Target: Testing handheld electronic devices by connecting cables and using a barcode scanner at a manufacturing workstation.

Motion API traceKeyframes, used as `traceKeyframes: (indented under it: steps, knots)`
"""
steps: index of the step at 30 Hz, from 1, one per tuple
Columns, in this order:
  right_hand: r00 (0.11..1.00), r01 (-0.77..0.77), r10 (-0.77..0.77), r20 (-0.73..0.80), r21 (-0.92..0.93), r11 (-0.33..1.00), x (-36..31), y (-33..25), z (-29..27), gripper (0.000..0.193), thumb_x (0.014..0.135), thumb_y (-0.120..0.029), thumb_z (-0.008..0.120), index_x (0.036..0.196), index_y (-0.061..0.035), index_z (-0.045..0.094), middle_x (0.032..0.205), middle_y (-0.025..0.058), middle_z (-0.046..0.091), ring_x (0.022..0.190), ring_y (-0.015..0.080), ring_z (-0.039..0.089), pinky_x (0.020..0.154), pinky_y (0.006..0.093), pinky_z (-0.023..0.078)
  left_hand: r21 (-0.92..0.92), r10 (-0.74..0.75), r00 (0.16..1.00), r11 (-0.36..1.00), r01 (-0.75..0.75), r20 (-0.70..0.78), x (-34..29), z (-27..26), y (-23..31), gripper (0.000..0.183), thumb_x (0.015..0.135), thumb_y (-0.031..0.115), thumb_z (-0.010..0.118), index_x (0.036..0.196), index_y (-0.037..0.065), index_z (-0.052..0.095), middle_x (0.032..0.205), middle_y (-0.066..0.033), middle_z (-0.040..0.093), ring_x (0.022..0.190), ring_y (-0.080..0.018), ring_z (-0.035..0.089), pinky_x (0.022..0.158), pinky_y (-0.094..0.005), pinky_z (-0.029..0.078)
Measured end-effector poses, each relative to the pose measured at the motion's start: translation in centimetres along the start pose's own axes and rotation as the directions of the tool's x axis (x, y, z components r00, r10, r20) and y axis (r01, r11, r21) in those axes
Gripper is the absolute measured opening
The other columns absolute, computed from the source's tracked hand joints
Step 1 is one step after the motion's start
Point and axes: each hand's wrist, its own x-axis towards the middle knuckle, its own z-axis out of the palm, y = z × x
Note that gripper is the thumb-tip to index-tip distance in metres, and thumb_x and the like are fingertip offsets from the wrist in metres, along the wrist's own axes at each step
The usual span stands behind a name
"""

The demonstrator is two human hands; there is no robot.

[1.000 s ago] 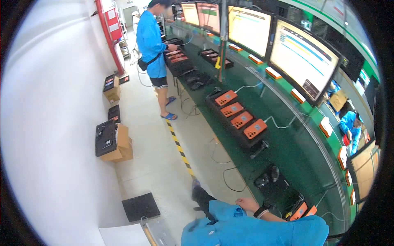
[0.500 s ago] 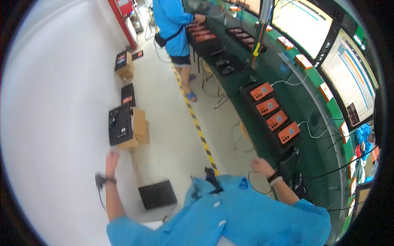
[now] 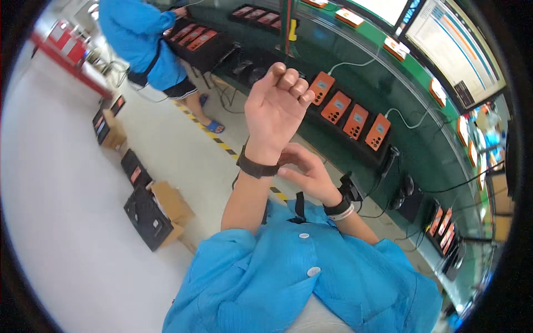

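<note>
Black wristband [image 3: 256, 168] on left hand [image 3: 276, 105]

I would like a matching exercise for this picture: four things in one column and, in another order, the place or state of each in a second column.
Things:
1. left hand
2. right hand
3. cardboard box
4. orange devices

Places or states:
A. on the floor, at the left
B. raised, fingers curled
C. in a row on the green bench
D. touching the black wristband

Pairs: 1-B, 2-D, 3-A, 4-C
</note>
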Motion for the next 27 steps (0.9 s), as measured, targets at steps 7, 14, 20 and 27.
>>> traceKeyframes:
  steps: [7, 14, 20, 27]
  knots:
    - [0.908, 0.097, -0.365, -0.207, -0.743, 0.662, 1.6, -1.9, 0.3, 0.035, 0.077, -0.005, 0.071, 0.109, -0.0021, 0.056, 0.11, 0.0134, 0.058, 0.103, 0.0293, 0.058, 0.088, 0.0349, 0.048, -0.228, -0.098, 0.993, 0.97, 0.08, -0.069, 5.3, -2.3, -0.6, 0.014, 0.094, 0.021, 0.048, 0.096, 0.01, 0.056, 0.083, 0.0007, 0.056, 0.077, -0.0145, 0.05, 0.075, -0.0315, 0.039]
    - [0.861, -0.027, -0.351, -0.368, -0.722, 0.691, 1.5, -0.3, -2.5, 0.037, 0.078, -0.019, 0.074, 0.107, -0.0043, 0.056, 0.111, 0.0135, 0.056, 0.102, 0.0315, 0.058, 0.088, 0.037, 0.048, -0.339, -0.315, 0.939, 0.905, 0.255, -0.135, 7.2, -6.1, -5.0, 0.015, 0.094, 0.02, 0.047, 0.098, 0.009, 0.057, 0.083, -0.0015, 0.057, 0.078, -0.0163, 0.051, 0.075, -0.0328, 0.039]
    - [0.846, -0.077, -0.395, -0.36, -0.813, 0.577, 1.5, -1.4, -7.1, 0.038, 0.077, -0.021, 0.074, 0.107, -0.0071, 0.057, 0.108, 0.0128, 0.055, 0.099, 0.0307, 0.058, 0.083, 0.0376, 0.05, -0.37, -0.45, 0.89, 0.841, 0.395, -0.073, 10.8, -8.7, -9.2, 0.016, 0.094, 0.019, 0.048, 0.098, 0.008, 0.059, 0.085, -0.0021, 0.058, 0.079, -0.0167, 0.051, 0.076, -0.0328, 0.039]
    - [0.865, -0.035, -0.433, -0.254, -0.891, 0.453, 2.1, -2.7, -15.8, 0.042, 0.069, -0.017, 0.075, 0.106, -0.0082, 0.055, 0.101, 0.0123, 0.053, 0.091, 0.0309, 0.057, 0.076, 0.0377, 0.05, -0.349, -0.452, 0.877, 0.858, 0.377, -0.164, 16.7, -10.9, -14.3, 0.015, 0.094, 0.019, 0.047, 0.096, 0.008, 0.057, 0.082, -0.0011, 0.056, 0.076, -0.0166, 0.049, 0.076, -0.0325, 0.038]
